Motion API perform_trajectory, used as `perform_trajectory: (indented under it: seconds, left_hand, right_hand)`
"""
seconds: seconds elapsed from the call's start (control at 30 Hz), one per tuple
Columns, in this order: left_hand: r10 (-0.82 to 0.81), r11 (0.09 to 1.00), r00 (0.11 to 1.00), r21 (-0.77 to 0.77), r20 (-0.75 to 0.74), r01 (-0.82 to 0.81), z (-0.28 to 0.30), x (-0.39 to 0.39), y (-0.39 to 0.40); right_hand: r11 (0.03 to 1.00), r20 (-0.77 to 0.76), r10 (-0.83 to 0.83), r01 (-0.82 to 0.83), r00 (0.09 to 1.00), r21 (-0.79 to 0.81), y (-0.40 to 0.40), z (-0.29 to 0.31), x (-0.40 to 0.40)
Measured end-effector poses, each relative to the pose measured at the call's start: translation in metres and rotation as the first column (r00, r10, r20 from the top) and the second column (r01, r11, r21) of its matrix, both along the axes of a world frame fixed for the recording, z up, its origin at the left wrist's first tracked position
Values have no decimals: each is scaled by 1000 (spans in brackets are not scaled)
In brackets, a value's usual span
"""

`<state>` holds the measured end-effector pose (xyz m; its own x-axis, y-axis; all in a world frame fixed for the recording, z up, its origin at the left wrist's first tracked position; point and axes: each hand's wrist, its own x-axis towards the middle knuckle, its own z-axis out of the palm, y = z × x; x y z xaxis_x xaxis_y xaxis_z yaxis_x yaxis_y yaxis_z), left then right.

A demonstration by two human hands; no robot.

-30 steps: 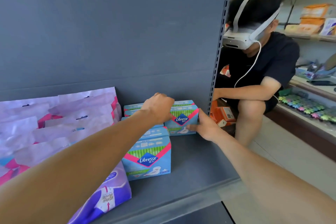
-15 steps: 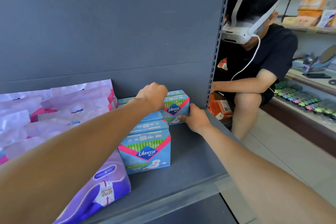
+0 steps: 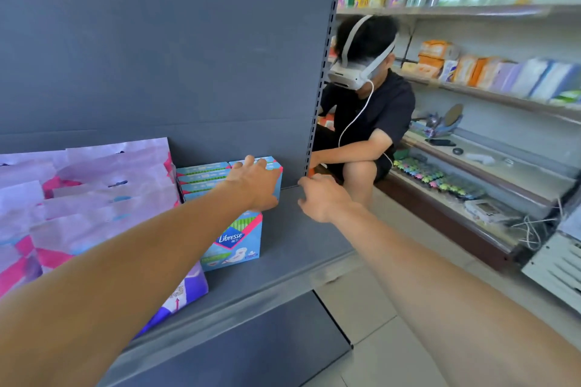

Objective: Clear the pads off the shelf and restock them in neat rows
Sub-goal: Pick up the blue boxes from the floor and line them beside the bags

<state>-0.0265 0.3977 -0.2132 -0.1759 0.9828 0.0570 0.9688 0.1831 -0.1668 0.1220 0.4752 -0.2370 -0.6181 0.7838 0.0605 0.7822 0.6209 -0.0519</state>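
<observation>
Fingers of left hand over half-hidden rear blue pad boxes.

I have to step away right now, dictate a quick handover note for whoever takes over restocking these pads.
Left hand: open, resting on the rear blue Libresse boxes by the back panel.
Right hand: fingers loosely curled, holding nothing, beside the upright post.
One Libresse box stands in front; pink packs fill the left; a purple pack lies at the shelf edge.
Done: the blue boxes are lined up.
Left: fill the bare right side, straighten the purple pack.
</observation>
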Motion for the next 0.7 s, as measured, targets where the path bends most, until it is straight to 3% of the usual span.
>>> perform_trajectory:
  seconds: [0.17,0.37,0.7]
  left_hand:
    - [-75,997,995,-10,65,76,15,23,-42]
    - [-253,966,965,-35,75,256,18,65,-87]
    - [-387,907,901,-98,195,410,-63,129,-169]
  right_hand:
    - [997,93,-73,71,993,18,-51,28,29]
    - [977,48,-206,208,977,-42,-125,33,79]
    - [884,86,-439,447,894,-135,-238,-49,175]
